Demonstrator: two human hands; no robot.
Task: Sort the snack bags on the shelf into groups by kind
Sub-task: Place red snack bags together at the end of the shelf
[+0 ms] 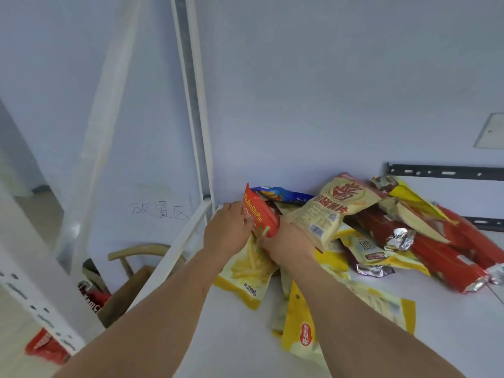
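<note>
A heap of snack bags lies on the white shelf. An orange-red bag stands upright at the heap's left edge, held between both hands. My left hand holds its left side and my right hand grips its lower right corner. Under my hands lies a yellow fries bag. A cream bag with a red emblem leans on the heap to the right, and a blue bag peeks out behind. Long red bags lie at the right, and another yellow bag sits near the front.
The shelf's white post rises at the left against the wall. A black slotted rail runs behind the heap. Below left of the shelf stand a wooden chair and red packs on a lower shelf. Handwriting marks the wall.
</note>
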